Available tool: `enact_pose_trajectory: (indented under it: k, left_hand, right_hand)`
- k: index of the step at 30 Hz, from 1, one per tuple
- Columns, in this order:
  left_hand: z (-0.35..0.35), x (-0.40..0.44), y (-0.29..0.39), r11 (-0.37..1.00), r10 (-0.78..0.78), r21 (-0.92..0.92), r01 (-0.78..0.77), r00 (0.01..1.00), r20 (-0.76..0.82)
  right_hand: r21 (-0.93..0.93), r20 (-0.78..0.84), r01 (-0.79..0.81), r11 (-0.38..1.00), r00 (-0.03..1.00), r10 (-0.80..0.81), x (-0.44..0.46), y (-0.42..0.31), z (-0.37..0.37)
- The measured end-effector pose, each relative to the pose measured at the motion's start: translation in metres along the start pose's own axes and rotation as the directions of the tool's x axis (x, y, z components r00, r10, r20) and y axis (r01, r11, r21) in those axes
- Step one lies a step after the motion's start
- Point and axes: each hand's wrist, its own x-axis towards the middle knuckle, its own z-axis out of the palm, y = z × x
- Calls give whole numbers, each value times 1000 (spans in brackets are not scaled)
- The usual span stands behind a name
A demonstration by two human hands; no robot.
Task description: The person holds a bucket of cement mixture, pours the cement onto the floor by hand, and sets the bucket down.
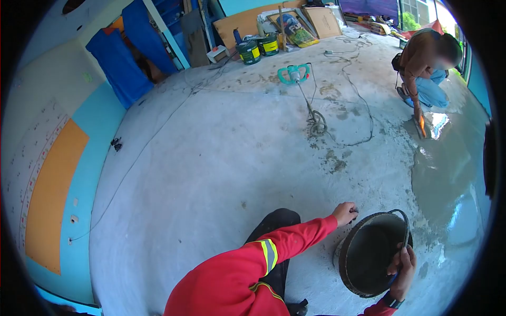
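Observation:
A dark bucket (343,259) with grey residue or mix inside stands tilted on the floor in front of me. My right hand (403,267) is closed at its right side, where the black handle (407,227) comes down to the rim. Just left of the rim, my left hand (345,214) hovers with its fingers curled together. Something small and dark shows at those fingertips, too small to name.
Wet grey screed (445,174) spreads along the right. There a crouching person (427,68) works a trowel (420,126). A green mixer (295,75) stands mid-floor among trailing cables (371,113). Paint buckets (249,52) and boards (322,22) line the back.

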Motion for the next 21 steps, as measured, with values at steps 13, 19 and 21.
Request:
enact_pose_trajectory:
  k: [13,19,21]
  left_hand:
    - [-36,-1,29,982,-179,-46,182,982,67]
    - [-25,-4,18,905,295,291,-311,950,100]
    - [-22,-2,17,992,74,94,-88,988,138]
  right_hand:
    - [33,2,-136,990,991,136,-7,-35,4]
    - [22,31,-121,992,992,121,-6,-28,-2]
    - [21,35,-121,992,992,121,-6,-26,-2]
